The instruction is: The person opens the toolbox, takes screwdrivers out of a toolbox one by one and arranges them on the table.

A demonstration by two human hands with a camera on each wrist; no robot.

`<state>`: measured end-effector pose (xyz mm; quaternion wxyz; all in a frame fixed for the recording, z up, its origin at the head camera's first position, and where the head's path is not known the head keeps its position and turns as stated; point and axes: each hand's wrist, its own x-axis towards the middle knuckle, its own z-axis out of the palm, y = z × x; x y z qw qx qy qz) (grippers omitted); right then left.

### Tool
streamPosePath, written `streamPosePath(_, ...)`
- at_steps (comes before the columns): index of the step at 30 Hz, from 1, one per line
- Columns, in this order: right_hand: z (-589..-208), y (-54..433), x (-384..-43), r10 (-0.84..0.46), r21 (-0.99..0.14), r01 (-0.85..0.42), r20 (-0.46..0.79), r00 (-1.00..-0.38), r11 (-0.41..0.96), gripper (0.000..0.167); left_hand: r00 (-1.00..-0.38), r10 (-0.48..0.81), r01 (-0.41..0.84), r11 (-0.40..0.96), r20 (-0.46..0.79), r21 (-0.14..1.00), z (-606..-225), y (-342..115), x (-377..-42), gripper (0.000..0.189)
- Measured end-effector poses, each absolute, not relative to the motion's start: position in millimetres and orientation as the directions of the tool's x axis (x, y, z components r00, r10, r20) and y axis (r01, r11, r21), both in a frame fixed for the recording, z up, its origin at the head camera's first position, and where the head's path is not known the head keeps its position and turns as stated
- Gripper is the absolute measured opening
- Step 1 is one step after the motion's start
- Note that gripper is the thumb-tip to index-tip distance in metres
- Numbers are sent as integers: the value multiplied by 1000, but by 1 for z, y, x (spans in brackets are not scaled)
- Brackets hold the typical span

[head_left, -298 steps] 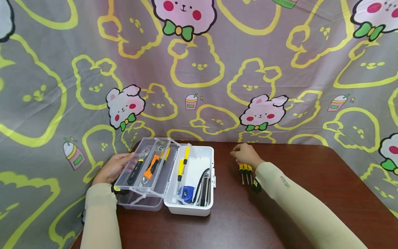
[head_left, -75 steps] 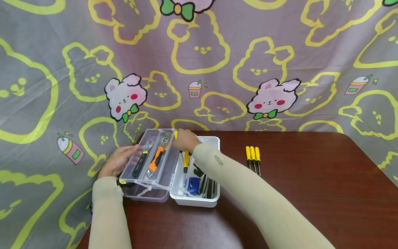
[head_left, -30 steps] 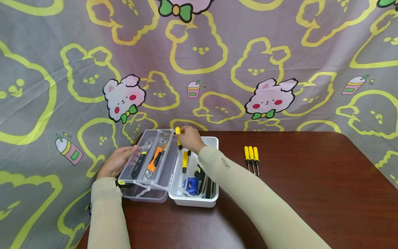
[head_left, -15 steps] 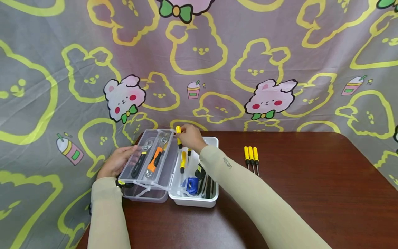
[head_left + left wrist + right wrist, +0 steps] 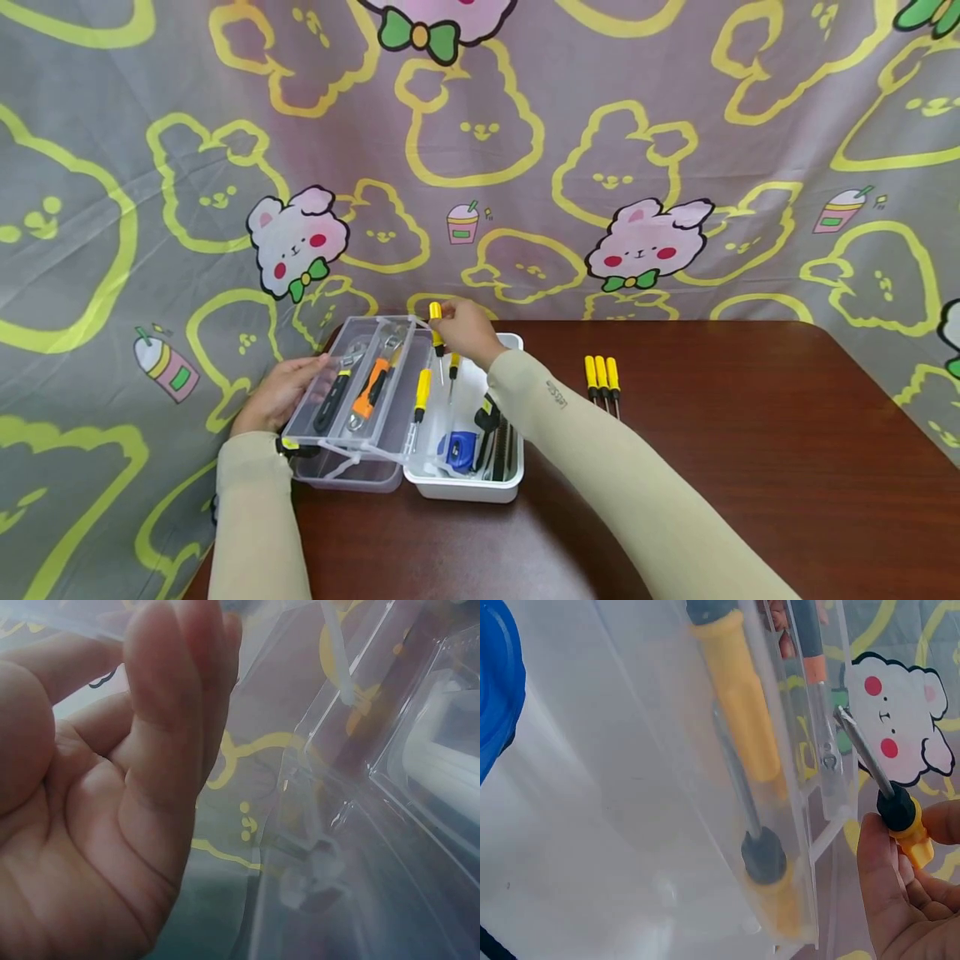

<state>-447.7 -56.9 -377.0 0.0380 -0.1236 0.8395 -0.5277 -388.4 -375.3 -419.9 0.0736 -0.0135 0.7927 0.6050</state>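
Note:
My right hand pinches a yellow-handled screwdriver over the back of the white toolbox. In the right wrist view this screwdriver has a black collar and a metal shaft whose tip points away from the hand. Two similar ones, a front screwdriver and a rear screwdriver, are inside the box. On the left, my left hand holds the outer edge of the raised clear plastic tray. That tray carries an adjustable wrench and an orange utility knife.
A blue tape measure lies in the box's front end, next to several dark and metal tools. Three yellow-handled screwdrivers lie side by side on the brown table, right of the box. A patterned cloth hangs behind.
From the table screwdrivers, my right hand has moved left over the box and picked up a screwdriver. Lately it shifted slightly right, while the front screwdriver slid left. My left hand stays at the tray.

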Motion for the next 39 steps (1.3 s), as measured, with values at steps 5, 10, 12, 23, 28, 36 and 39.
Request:
streamPosePath(5, -376, -51, -448, -244, -891, -173, 73, -967, 419, 38, -990, 69, -103, 268, -126, 958, -422, -377, -388, 68)
streamPosePath(10, -376, -43, -447, -244, -903, -169, 75, -967, 394, 41, -990, 78, -91, 258, -114, 962, -423, -377, -388, 66)
streamPosePath(12, -377, -40, -447, -239, -909, -163, 73, -968, 383, 42, -990, 85, -89, 252, -113, 964, -422, -377, -387, 64)
streamPosePath(23, -376, -27, -445, -216, -911, -141, 59, -975, 388, 44, -988, 91, -97, 242, -122, 965, -420, -381, -387, 63)
streamPosePath(28, -374, -18, -444, -200, -911, -116, 38, -979, 397, 44, -988, 93, -99, 244, -125, 965, -419, -379, -386, 64)
streamPosePath(36, -372, -5, -444, -167, -912, -108, 44, -985, 396, 40, -987, 99, -96, 245, -123, 965, -419, -378, -386, 63)
streamPosePath(39, -372, -1, -445, -165, -917, -97, 34, -986, 386, 38, -987, 107, -93, 244, -122, 965, -419, -378, -386, 62)
